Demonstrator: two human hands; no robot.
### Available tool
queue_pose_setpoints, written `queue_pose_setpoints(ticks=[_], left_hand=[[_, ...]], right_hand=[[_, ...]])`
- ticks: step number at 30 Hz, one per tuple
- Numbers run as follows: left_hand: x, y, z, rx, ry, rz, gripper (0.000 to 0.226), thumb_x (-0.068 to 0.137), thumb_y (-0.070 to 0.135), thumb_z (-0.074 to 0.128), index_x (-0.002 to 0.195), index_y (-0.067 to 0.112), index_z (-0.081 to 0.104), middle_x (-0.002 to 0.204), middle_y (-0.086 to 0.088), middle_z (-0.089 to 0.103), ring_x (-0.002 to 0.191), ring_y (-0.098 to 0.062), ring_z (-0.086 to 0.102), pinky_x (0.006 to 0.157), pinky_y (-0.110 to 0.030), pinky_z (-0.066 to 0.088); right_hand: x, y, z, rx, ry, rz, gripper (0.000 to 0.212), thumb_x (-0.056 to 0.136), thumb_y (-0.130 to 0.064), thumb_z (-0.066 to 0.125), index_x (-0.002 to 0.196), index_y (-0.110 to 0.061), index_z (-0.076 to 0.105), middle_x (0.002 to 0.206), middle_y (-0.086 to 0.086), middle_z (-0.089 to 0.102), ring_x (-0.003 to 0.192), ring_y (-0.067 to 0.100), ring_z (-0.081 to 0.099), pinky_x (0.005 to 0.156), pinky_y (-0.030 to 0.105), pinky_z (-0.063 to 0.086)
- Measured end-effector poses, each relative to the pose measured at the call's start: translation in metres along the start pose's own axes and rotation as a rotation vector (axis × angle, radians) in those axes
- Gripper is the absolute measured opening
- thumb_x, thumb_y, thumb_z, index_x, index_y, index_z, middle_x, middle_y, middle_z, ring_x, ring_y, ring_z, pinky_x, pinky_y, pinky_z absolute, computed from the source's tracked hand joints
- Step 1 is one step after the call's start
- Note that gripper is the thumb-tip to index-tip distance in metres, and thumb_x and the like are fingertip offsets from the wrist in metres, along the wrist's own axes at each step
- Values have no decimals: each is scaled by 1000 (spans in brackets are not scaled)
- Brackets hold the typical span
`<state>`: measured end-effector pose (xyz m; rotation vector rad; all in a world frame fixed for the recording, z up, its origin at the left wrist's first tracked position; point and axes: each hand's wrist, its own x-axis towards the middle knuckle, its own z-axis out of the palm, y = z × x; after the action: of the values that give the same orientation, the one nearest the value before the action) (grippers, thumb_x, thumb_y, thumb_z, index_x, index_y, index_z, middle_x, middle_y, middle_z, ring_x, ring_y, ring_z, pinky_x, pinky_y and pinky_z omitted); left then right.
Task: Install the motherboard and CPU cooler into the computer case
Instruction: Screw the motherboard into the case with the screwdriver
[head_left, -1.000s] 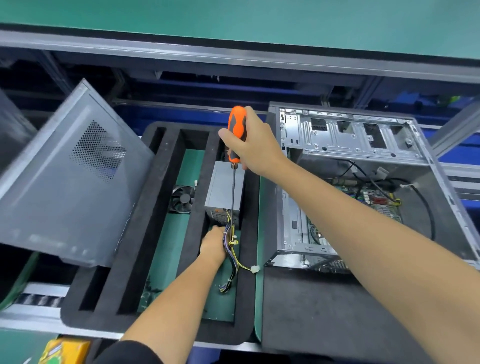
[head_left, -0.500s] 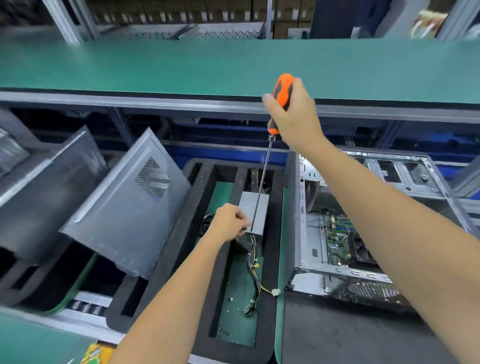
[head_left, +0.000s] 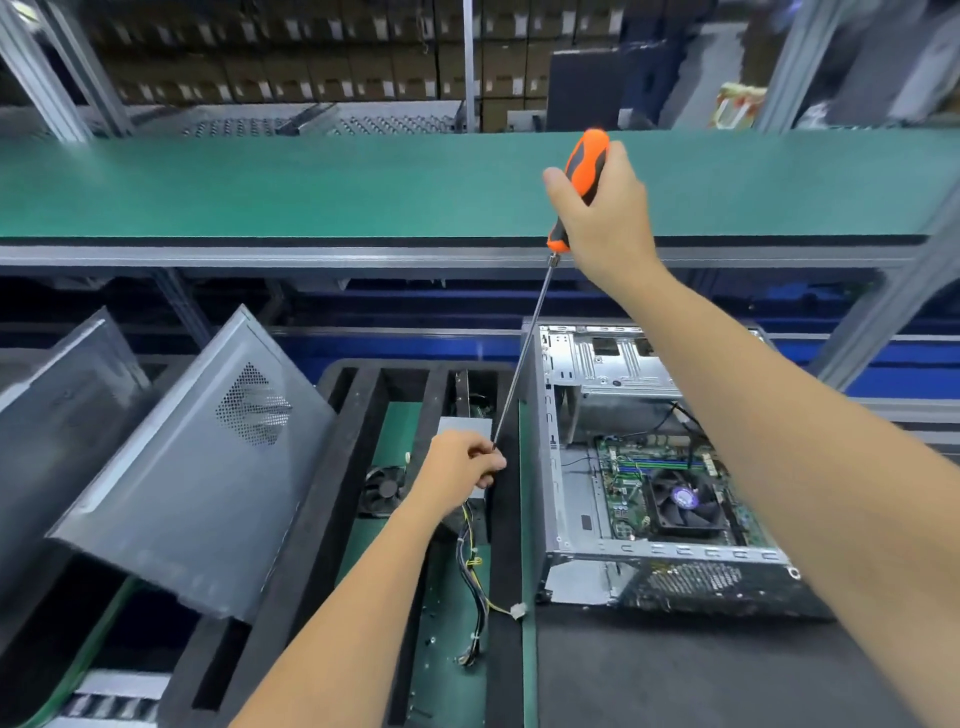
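Above tray, screwdriver (head_left: 582, 182) now higher.

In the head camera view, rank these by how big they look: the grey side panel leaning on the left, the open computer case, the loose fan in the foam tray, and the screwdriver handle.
1. side panel and computer case: too alike to rank
2. screwdriver handle
3. loose fan, though it sits farther from the camera

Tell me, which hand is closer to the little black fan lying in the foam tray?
Left. The left hand is just right of the black fan in the black foam tray, pinching the screwdriver's tip. The right hand grips the orange-and-black-handled screwdriver high above.
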<state>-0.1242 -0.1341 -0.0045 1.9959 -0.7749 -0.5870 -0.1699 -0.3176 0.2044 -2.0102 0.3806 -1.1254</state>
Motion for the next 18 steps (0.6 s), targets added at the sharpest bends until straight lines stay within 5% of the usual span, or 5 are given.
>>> queue_pose_setpoints(ticks=[7,11,18], left_hand=[[2,2,8,-82,-1,4,19,81,3,69,67,14,63,57,8,61,43,-1,53,51,-16,47],[5,4,13,-52,-16,15,9,81,9,71,74,10,64,63,1,62,47,-5,55,58,-26,52],[11,13,19,15,19,88,18,79,22,75,73,11,61,77,-12,67,65,-28,62,67,-41,56]], right_hand=[[-3,7,-3,-33,13,11,29,95,-30,56,89,-10,37,69,-4,36,48,1,46,45,11,41],[-3,5,-7,-31,0,14,28,95,-31,55,86,-14,35,69,-3,38,57,17,52,48,17,47],[3,2,-20,-64,53,16,30,94,-30,55,78,-21,32,67,-7,34,53,6,39,48,15,44]])
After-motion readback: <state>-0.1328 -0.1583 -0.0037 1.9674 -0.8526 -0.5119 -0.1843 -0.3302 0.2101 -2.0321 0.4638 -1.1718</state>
